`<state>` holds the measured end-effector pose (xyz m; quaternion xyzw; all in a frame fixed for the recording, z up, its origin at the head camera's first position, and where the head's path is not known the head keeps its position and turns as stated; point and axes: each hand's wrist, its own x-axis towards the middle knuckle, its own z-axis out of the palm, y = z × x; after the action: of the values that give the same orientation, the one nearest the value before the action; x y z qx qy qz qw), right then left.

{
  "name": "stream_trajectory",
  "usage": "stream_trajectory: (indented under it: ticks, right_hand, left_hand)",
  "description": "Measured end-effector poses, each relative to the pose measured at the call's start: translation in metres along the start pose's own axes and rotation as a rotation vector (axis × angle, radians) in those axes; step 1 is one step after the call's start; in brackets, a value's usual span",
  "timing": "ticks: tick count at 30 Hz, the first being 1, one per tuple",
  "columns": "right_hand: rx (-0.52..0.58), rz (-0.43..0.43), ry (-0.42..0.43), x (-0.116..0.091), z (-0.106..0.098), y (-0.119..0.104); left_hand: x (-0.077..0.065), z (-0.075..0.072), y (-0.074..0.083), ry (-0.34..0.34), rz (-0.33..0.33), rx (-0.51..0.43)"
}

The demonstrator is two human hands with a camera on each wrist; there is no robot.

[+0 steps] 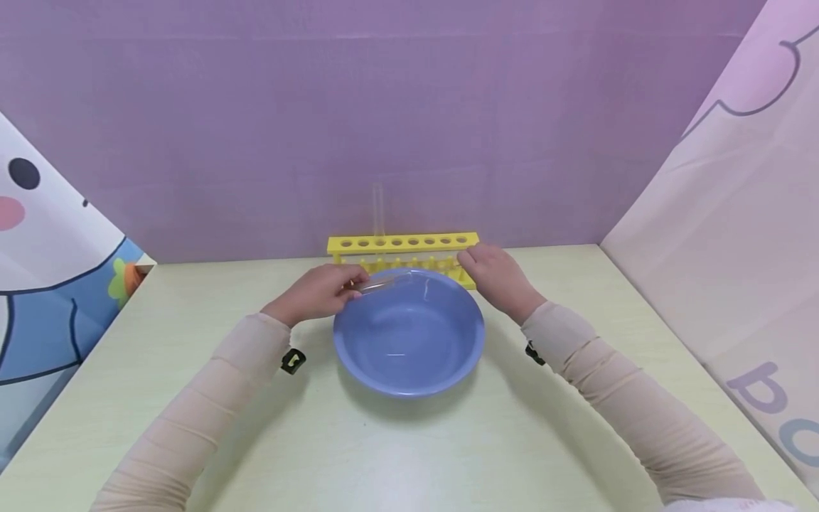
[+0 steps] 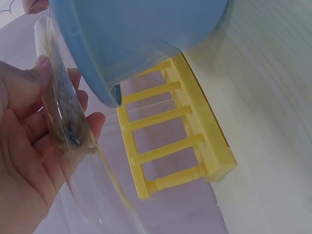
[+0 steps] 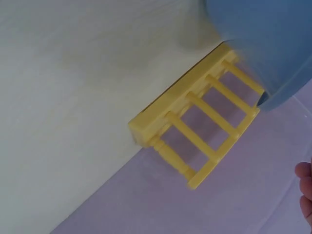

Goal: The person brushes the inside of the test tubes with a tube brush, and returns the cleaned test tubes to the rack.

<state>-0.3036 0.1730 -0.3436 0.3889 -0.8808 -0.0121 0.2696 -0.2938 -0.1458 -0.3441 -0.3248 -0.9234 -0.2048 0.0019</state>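
Note:
My left hand (image 1: 326, 288) holds a clear test tube (image 1: 377, 284) tilted over the far left rim of the blue basin (image 1: 409, 391). Brownish bristles of a test tube brush (image 2: 70, 124) show inside the glass in the left wrist view. My right hand (image 1: 495, 277), fingers curled, is beyond the basin's far right rim, in line with the tube's mouth. It pinches the brush's thin handle end, mostly hidden by the fingers. At the right wrist view's edge only the fingertips (image 3: 305, 190) of this hand show.
Behind the basin stands a yellow test tube rack (image 1: 405, 250), partly covered by the rim. Another clear test tube (image 1: 378, 210) stands upright in it. The pale table (image 1: 397, 455) meets a purple backdrop (image 1: 409, 128) just behind the rack, with printed panels on both sides.

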Motion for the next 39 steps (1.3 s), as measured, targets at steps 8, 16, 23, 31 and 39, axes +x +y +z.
stream_trajectory:
  ticks: [8,16,23,31,39]
  right_hand:
    - [-0.092,-0.127,0.143,-0.001,0.006,0.015]
    - [-0.133,-0.218,0.214,-0.003,0.008,0.027]
    - [-0.127,-0.249,0.285,-0.005,0.012,0.035]
    - [-0.124,-0.285,0.333,-0.008,0.010,0.042]
    - [-0.147,-0.302,0.352,-0.011,0.010,0.048]
  left_hand:
    - [0.000,-0.002,-0.001,0.002,-0.025,-0.005]
    - [-0.001,-0.003,-0.002,-0.020,-0.044,-0.029]
    - [-0.003,-0.002,-0.004,-0.009,-0.034,-0.032]
    - [-0.005,-0.003,-0.006,-0.007,-0.035,-0.048]
    - [-0.008,-0.003,-0.007,-0.014,-0.045,-0.046]
